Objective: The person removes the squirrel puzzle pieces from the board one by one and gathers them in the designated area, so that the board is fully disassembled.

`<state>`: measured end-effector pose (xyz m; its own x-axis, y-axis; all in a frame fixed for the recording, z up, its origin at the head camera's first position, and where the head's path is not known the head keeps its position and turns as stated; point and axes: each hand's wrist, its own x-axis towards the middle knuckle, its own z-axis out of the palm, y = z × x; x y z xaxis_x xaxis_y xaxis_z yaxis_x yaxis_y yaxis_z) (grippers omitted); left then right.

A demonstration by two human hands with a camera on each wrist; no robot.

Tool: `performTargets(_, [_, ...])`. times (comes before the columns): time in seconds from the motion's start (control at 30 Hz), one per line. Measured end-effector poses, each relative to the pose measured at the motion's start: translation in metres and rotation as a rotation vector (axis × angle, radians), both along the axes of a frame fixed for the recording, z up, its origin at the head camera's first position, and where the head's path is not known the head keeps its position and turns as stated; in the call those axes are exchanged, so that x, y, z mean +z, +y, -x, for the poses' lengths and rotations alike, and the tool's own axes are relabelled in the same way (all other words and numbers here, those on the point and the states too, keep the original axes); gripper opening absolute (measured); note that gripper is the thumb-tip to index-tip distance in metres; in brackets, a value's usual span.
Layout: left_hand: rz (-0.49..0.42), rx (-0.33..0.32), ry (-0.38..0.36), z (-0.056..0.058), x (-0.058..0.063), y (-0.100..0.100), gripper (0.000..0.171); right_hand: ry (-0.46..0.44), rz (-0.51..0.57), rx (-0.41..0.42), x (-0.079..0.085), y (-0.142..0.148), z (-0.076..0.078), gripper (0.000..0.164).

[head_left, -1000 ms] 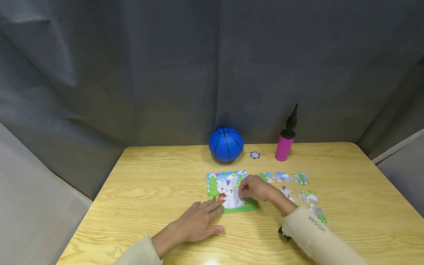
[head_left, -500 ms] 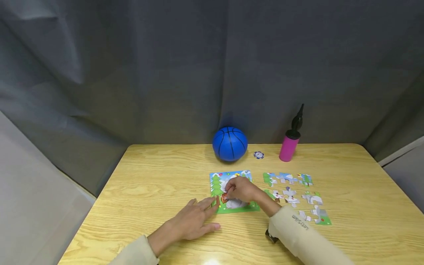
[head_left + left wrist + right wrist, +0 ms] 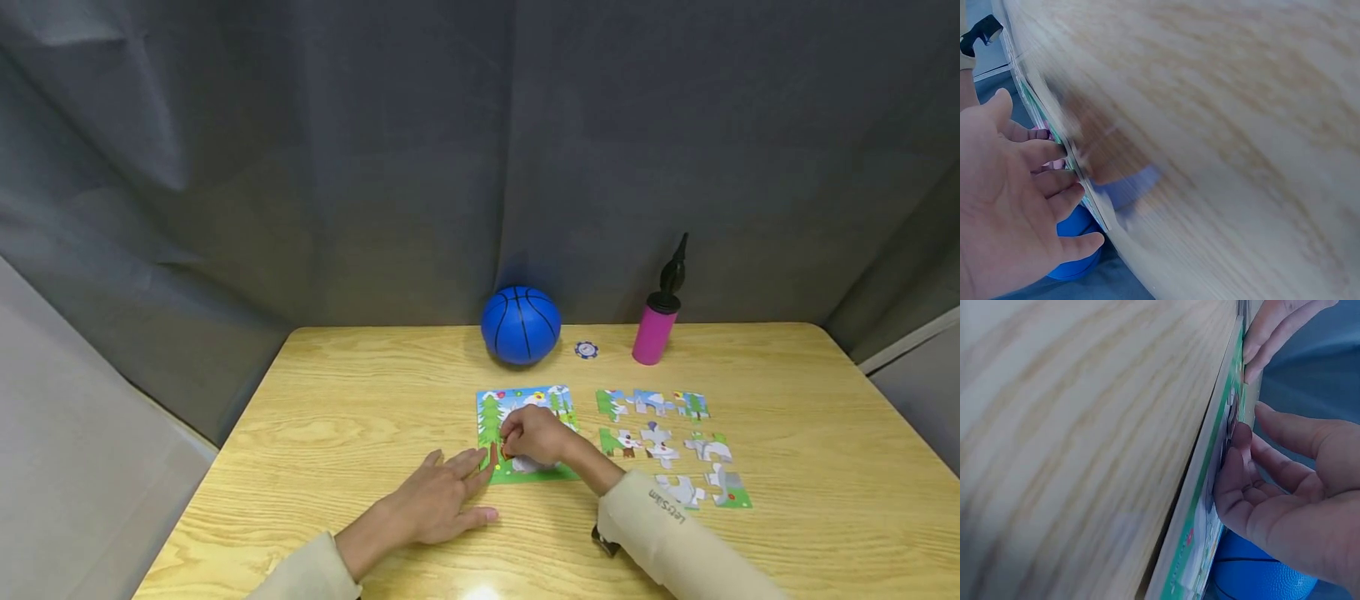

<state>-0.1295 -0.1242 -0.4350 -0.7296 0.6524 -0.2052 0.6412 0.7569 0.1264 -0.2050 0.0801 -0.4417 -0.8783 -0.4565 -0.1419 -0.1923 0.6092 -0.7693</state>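
Observation:
A picture puzzle board (image 3: 527,477) with a white squirrel, green trees and blue sky lies on the wooden table. My left hand (image 3: 438,500) rests flat beside it, fingers spread and fingertips on its lower left corner. My right hand (image 3: 536,433) covers the middle of the board with fingers bent down at the brown acorn area. In the right wrist view, the curled fingertips (image 3: 1233,456) meet the board face at a dark brown patch; I cannot tell whether they pinch a piece. Several loose puzzle pieces (image 3: 662,445) lie in rows to the right.
A blue basketball (image 3: 521,325) stands behind the board. Beside it are a blue and white poker chip (image 3: 587,350) and a pink hand pump (image 3: 654,333) with a black top. A dark curtain (image 3: 405,167) hangs behind the table's back edge (image 3: 390,327).
My right hand has moved left across the board, from its right side to the acorn area. More loose pieces now show past the right arm. The left hand stays on the board's corner.

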Motion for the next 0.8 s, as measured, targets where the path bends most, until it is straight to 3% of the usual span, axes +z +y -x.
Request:
performTargets(0.17, [0.006, 0.001, -0.011, -0.001, 0.001, 0.0, 0.07, -0.039, 0.01, -0.006, 0.001, -0.003, -0.001, 0.014])
performTargets(0.63, [0.041, 0.025, -0.048, -0.003, 0.002, -0.001, 0.072, -0.029, -0.074, -0.078, 0.003, -0.013, -0.002, 0.01])
performTargets(0.8, [0.074, 0.034, -0.074, -0.004, 0.005, 0.002, 0.075, 0.035, -0.122, -0.09, 0.004, -0.015, -0.002, 0.006])
